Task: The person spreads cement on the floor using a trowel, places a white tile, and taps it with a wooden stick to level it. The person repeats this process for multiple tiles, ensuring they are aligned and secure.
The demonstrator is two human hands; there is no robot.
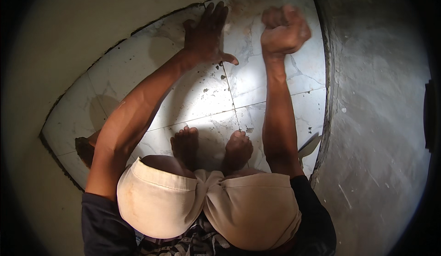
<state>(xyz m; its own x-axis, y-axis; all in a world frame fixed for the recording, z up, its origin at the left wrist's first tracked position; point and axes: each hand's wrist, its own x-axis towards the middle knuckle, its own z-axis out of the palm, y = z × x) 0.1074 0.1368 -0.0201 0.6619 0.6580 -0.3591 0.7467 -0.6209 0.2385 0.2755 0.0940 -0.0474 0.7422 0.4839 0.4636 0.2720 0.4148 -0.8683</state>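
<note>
While my left hand [206,35] is splayed, grasping nothing, over the tile [195,103] beyond my feet [185,143], my right hand [285,32] is clenched, nothing showing; tile likely heavy, stiff, brittle: hold by edges.

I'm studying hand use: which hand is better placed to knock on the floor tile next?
Probably the right hand: it is closed in a fist over the white tile, while the left hand is spread open, palm down.
</note>
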